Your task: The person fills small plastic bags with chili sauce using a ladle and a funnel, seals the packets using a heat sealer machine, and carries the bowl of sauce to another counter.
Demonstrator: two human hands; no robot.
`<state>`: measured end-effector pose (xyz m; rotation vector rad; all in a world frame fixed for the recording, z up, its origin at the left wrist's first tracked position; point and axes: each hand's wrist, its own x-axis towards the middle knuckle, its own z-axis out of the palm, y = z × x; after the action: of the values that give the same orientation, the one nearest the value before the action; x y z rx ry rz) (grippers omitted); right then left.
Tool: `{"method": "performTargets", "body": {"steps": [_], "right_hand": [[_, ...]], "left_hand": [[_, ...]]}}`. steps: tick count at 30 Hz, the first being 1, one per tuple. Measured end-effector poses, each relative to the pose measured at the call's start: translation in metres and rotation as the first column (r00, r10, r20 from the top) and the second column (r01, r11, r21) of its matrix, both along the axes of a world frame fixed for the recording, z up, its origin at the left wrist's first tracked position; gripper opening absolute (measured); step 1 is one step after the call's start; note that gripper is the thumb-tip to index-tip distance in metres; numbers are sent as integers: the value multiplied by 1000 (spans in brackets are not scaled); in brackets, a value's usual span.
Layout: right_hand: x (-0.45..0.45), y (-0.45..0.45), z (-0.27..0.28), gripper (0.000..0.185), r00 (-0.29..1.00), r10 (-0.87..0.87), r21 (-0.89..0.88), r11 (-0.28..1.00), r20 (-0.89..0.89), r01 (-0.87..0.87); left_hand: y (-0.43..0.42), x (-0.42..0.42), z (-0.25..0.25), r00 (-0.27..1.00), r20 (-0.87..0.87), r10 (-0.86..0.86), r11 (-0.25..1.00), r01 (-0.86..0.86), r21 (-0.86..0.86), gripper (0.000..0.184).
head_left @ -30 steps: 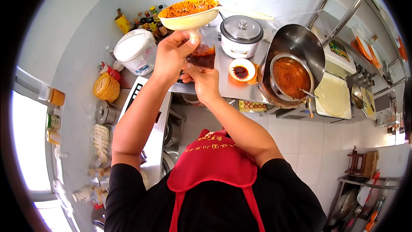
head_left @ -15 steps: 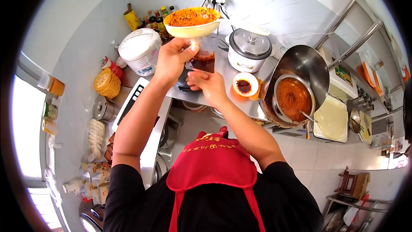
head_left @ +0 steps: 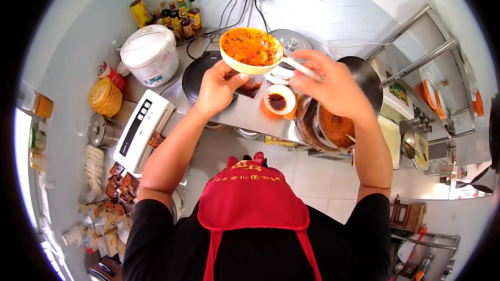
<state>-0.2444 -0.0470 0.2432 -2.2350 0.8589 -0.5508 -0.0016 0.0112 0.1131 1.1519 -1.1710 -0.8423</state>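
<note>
A yellow funnel (head_left: pixel 245 66) with a wide bowl and a white handle (head_left: pixel 302 67) is raised over the counter, red oily sauce with dark flakes inside it. My left hand (head_left: pixel 217 87) is closed round its underside, where the neck is hidden. Below the bowl, partly covered, shows a clear bag (head_left: pixel 250 88) with dark red sauce. My right hand (head_left: pixel 330 83) is at the handle, slightly blurred, fingers apart above and below it. Near it stand a white cup (head_left: pixel 279 100) of dark red oil and a metal pot (head_left: pixel 336 125) of red sauce.
On the left are a white rice cooker (head_left: pixel 150 54), a white sealer-like machine (head_left: pixel 143 131) and filled packets (head_left: pixel 122 184). Bottles (head_left: pixel 179 21) line the back wall beside hanging cables (head_left: pixel 245 8). A large wok (head_left: pixel 363 80) sits at right.
The funnel's bowl has moved down and tilted towards me. My right hand has left the bag and moved right and up to the handle. My left hand keeps its hold.
</note>
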Motion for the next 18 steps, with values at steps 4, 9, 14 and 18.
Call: {"method": "performTargets", "body": {"steps": [4,9,14,18], "right_hand": [[11,-1,-25,38,997,-77,-9,997,-24,77],[17,1,-43,32,965,-257,99,963,57,250],[17,0,-46,32,950,-305,120,948,71,296],[21,1,-43,29,936,-345,109,935,69,336]], "left_hand": [[-1,-12,-8,985,-141,-95,992,105,68,18],[-9,-18,-28,998,-58,-38,999,38,-1,28],[-11,-22,-22,979,-192,-62,993,79,83,24],[-19,-27,-26,998,-58,39,998,-36,55,22]]}}
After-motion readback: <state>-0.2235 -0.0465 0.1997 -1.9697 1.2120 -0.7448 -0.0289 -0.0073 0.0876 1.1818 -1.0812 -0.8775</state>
